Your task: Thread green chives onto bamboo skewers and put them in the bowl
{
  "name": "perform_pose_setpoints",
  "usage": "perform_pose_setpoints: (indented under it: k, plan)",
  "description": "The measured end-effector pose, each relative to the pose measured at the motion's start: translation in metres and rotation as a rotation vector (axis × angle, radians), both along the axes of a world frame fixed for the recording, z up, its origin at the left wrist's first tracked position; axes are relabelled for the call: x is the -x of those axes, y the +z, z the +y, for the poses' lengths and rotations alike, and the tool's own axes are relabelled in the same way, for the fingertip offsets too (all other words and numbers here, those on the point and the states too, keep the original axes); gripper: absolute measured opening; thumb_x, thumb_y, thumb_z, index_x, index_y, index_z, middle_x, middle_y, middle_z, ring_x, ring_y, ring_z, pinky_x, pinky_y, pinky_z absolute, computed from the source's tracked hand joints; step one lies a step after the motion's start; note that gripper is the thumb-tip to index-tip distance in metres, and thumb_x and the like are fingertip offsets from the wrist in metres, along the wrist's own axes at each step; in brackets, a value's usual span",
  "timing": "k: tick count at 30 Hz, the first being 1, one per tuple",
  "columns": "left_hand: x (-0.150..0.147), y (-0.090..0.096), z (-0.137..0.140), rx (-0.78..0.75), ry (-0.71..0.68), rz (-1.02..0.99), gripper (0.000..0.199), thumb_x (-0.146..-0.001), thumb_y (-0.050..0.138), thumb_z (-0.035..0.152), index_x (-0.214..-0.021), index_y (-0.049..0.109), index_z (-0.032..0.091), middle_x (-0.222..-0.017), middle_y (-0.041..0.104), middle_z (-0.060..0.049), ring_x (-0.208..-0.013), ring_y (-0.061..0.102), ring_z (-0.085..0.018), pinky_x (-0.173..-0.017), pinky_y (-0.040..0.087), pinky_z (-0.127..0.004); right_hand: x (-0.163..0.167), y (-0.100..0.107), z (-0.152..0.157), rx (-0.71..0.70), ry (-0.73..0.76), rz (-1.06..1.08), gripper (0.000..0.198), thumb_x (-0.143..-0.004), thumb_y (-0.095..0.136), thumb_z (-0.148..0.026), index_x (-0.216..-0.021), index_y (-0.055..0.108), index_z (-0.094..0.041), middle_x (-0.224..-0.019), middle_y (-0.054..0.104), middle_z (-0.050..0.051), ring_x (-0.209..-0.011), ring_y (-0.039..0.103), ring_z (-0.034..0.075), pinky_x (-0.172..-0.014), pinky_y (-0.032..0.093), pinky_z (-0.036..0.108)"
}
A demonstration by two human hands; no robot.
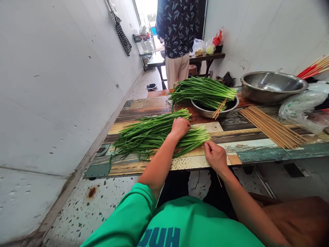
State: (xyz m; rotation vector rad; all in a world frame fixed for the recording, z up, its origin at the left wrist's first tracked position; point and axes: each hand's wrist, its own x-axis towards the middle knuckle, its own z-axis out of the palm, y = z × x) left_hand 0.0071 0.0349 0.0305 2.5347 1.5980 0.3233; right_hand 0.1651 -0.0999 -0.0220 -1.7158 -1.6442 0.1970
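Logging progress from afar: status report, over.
Left hand on green stalks. Right hand pinching thin stick by their pale ends. Heaped metal bowl beyond, not blocking.

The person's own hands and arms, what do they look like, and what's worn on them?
The left hand and right hand are bare, with no gloves, watch or bracelet visible. A plain green sleeve, part of a green shirt, ends near the left elbow. The right sleeve is out of view.
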Motion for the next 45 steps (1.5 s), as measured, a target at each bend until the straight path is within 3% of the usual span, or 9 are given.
perform_pose_setpoints:
  k: [7, 12, 45]
  plan:
    - [-0.008, -0.006, 0.000, 0.051, 0.014, -0.345, 0.023, -0.085, 0.059, 0.026, -0.101, 0.075, 0.022, -0.101, 0.075, -0.002, -0.096, 0.066, -0.018, -0.090, 0.046, -0.028, 0.000, -0.002, 0.002, -0.013, -0.008, -0.006, 0.033, -0.088, 0.039, -0.035, -0.081, 0.067, -0.018, -0.062, 0.063, 0.004, -0.057, 0.053, 0.015, -0.057, 0.031, 0.026]
    - [-0.014, -0.008, -0.003, 0.057, -0.001, -0.470, 0.021, -0.084, 0.061, 0.023, -0.098, 0.076, 0.018, -0.097, 0.076, -0.004, -0.090, 0.068, -0.018, -0.087, 0.048, -0.027, 0.000, -0.002, 0.002, -0.016, -0.002, -0.003, 0.033, -0.088, 0.039, -0.034, -0.082, 0.067, -0.018, -0.063, 0.063, 0.005, -0.056, 0.053, 0.015, -0.057, 0.031, 0.026]
    - [-0.012, -0.005, -0.003, 0.099, 0.032, -0.555, 0.018, -0.080, 0.065, 0.021, -0.092, 0.078, 0.017, -0.091, 0.076, -0.005, -0.084, 0.068, -0.017, -0.085, 0.050, -0.026, -0.001, -0.001, 0.001, -0.019, 0.018, 0.012, 0.034, -0.089, 0.038, -0.035, -0.083, 0.068, -0.018, -0.063, 0.063, 0.004, -0.054, 0.051, 0.014, -0.057, 0.033, 0.026]
